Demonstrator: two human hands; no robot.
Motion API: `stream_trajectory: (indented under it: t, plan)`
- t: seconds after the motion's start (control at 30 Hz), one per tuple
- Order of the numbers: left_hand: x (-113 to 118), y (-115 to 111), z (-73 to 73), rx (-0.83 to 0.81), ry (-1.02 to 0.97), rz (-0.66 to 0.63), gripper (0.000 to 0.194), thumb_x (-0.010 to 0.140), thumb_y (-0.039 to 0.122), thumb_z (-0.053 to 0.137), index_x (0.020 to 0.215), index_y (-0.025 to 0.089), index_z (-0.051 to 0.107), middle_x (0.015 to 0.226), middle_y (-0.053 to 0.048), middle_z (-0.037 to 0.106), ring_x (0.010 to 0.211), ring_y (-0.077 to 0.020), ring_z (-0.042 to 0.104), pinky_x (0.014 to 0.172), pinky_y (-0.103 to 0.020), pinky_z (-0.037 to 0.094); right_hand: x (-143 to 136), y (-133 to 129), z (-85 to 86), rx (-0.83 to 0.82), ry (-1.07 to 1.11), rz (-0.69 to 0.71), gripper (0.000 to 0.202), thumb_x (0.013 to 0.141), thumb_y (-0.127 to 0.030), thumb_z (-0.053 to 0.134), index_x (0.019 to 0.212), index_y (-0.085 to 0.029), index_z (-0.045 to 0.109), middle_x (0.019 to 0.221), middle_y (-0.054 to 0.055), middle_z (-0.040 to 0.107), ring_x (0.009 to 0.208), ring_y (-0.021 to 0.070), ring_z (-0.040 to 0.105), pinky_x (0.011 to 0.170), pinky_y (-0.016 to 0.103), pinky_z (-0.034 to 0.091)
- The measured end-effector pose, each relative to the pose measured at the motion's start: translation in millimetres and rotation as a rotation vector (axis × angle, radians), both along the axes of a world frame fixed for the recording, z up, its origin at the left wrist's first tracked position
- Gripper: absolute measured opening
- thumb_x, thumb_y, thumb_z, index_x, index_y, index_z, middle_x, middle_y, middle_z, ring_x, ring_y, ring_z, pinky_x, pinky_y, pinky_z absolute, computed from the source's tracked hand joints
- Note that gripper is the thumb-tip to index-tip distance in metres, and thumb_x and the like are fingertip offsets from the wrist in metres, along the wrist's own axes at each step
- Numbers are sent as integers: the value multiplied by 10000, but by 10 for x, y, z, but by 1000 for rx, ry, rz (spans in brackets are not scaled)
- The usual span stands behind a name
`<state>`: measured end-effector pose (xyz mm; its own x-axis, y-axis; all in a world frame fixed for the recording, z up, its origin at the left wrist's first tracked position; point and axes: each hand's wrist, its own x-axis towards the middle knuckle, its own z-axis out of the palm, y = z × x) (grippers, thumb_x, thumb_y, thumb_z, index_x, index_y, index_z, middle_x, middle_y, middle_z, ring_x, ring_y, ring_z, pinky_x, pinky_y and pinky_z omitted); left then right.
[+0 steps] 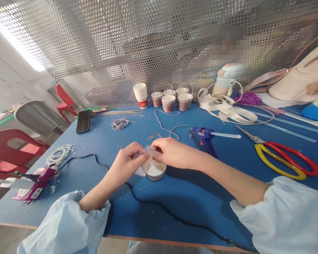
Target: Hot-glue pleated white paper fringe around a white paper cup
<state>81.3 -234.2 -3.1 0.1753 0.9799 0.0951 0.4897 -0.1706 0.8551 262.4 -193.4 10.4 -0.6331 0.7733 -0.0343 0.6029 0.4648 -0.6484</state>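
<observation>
Head: "ERNAL" ribbon (244,114) beyond hands (171,152)

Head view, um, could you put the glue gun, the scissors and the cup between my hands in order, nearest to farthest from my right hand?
From the right hand:
1. Cup, right at the fingers, in front of you.
2. Glue gun, to the right.
3. Scissors, farther right, beyond the glue gun.
</observation>
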Motion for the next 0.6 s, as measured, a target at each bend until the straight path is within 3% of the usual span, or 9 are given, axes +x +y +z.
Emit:
stream_trajectory:
  t: [0.13,0.23,0.33,0.6]
  plan:
    - [-15,65,-2,-4,33,-38,195,800,315,572,689,173,645,812,-10,552,749,-132,509,649,-252,376,89,-8,-1,26,8,-21,136,765,-213,570,883,-186,633,930,38,675,801,173,590,673,279,420]
    - [-17,134,36,-23,52,-57,198,792,321,575,695,166,648,842,-20,563,741,-134,516,632,-254,388,194,-56,-2,51,43,-96,217,794,-286,582,981,-193,643,1032,57,673,936,202,598,792,317,446]
    - [12,210,101,-65,80,-70,205,772,337,582,692,155,631,826,-19,579,660,-116,497,591,-254,386,342,-164,18,72,87,-191,257,818,-344,569,1022,-208,648,1061,55,675,946,199,610,822,330,462]
    - [99,357,168,-192,96,-64,250,728,402,614,674,158,591,561,33,496,555,-108,441,529,-242,328,1033,-486,-32,-84,-39,-413,266,834,-497,538,850,-268,673,732,-6,680,646,170,613,602,292,459]
